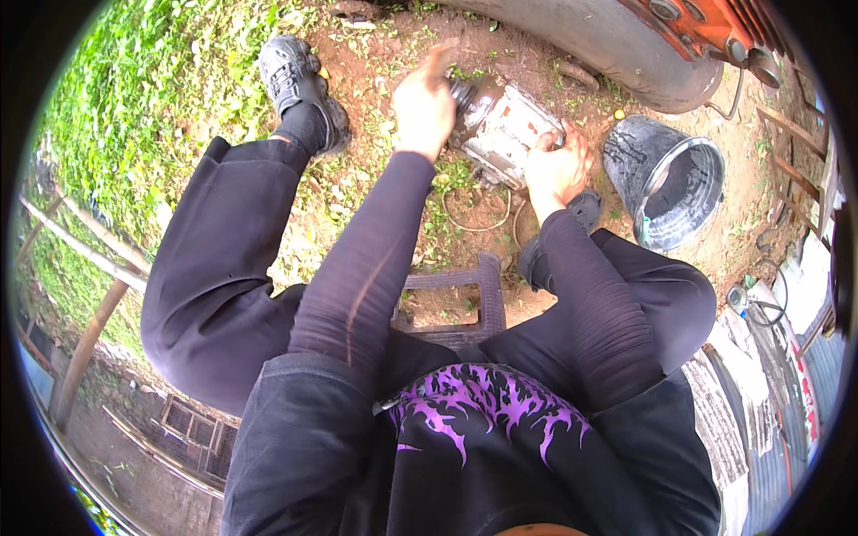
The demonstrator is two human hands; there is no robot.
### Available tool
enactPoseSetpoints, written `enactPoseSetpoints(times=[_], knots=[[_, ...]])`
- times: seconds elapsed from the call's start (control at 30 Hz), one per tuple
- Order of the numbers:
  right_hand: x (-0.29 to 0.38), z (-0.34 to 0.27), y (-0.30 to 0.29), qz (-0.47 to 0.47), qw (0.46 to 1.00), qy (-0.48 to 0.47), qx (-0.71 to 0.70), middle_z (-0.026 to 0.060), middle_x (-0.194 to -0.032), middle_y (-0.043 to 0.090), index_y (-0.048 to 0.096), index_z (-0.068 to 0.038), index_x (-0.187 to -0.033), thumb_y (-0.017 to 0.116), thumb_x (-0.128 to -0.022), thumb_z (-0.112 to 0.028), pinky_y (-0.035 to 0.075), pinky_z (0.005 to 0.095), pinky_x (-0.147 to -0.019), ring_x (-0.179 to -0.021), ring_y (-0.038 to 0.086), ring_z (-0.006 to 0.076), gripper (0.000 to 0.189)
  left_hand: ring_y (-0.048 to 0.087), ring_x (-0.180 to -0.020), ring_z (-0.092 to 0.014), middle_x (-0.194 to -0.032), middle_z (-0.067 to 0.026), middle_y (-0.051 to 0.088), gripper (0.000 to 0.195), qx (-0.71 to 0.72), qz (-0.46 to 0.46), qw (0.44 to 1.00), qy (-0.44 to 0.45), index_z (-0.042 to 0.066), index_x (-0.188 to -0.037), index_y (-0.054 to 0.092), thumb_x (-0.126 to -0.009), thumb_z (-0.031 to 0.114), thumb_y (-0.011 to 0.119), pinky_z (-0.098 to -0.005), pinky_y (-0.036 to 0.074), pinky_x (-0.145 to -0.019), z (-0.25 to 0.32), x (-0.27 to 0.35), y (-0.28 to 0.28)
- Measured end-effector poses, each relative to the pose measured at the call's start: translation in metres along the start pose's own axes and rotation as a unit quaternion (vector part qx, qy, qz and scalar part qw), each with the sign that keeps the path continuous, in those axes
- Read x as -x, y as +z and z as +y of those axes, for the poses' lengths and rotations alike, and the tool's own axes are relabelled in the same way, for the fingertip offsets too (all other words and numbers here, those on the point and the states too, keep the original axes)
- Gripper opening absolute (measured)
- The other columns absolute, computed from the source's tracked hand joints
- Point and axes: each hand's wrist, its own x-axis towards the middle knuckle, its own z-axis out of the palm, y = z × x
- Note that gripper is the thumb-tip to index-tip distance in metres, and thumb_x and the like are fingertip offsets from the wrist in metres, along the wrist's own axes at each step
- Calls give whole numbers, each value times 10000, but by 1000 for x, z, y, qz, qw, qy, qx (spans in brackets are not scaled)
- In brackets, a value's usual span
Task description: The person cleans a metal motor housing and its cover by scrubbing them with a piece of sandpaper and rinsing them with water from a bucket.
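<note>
A worn metal machine body [513, 127], with flaking white paint and a rounded brown, greasy end, sits on the dirt in front of me. My right hand [560, 164] grips its near right end, thumb on top. Beside its left end is my left hand [422, 110], close to a dark ribbed round part [462, 94]. A brownish blur extends from the top of that hand; I cannot tell whether it is fingers or a held tool. The underside of the machine body is hidden.
A wet black bucket [620, 157] lies tilted on its side at right. Beyond are a large grey curved metal piece [603, 47] and an orange machine [717, 27]. A dark plastic stool [493, 288] shows between my legs. Thin cord or wire loops [477, 230] lie on the ground.
</note>
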Motion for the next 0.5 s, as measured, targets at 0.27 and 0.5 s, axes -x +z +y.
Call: enactPoseSetpoints(times=[0.27,0.5], knots=[[1,-9,-5,6,1000,-5,-13,165,-1382,599,629,-103,-1338,576,-936,-273,386,471,-1129,-1325,496,373,439,719,-901,-392,-1055,-264,708,382,-63,-121,986,-95,-19,-1268,645,-957,182,550,-461,568,-843,-8,60,-5],[3,-17,-6,3,1000,5,-10,151,-1384,608,646,-115,-1324,585,-933,-283,392,466,-1122,-1321,501,369,430,657,-677,-379,-749,-274,664,445,31,106,966,-232,-68,-996,703,-1063,317,490,-450,494,-669,5,65,45]])
